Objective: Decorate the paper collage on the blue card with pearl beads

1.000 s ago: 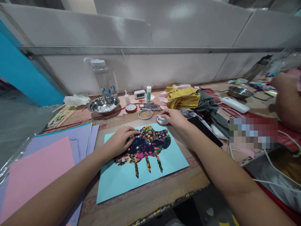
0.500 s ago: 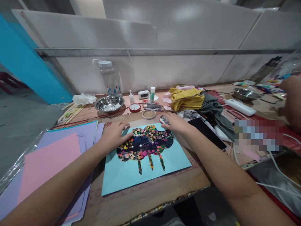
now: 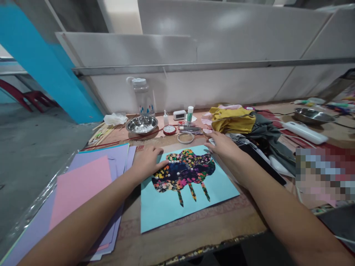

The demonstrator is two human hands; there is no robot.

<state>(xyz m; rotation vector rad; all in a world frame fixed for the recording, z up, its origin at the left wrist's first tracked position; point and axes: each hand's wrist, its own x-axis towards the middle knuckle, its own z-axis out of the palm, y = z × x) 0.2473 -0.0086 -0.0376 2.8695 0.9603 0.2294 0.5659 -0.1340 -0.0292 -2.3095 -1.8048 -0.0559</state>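
Note:
A light blue sheet of paper (image 3: 163, 212) lies in front of me on the table. On it is a floral cloud cutout (image 3: 183, 171) with white pearl beads on it and three drop-shaped floral strips (image 3: 192, 192) below. My left hand (image 3: 148, 162) rests at the sheet's left edge, open, its thumb reaching to the cloud's left side. At the far right corner is my right hand (image 3: 222, 146), open with fingers apart; its fingertips are partly hidden. Neither hand visibly holds anything.
Coloured paper sheets (image 3: 83, 175) are stacked at left. Behind stand a steel bowl (image 3: 142, 125), a water bottle (image 3: 142, 98), a small dish of white bits (image 3: 169, 129), a tape ring (image 3: 185, 137) and a glue stick (image 3: 190, 114). Yellow cloth (image 3: 233, 120) and a dark phone (image 3: 263, 162) lie right.
The view has swung left, so everything appears further right. Both hands stay about where they were on the sheet. Another person's arm at the far right has gone out of view.

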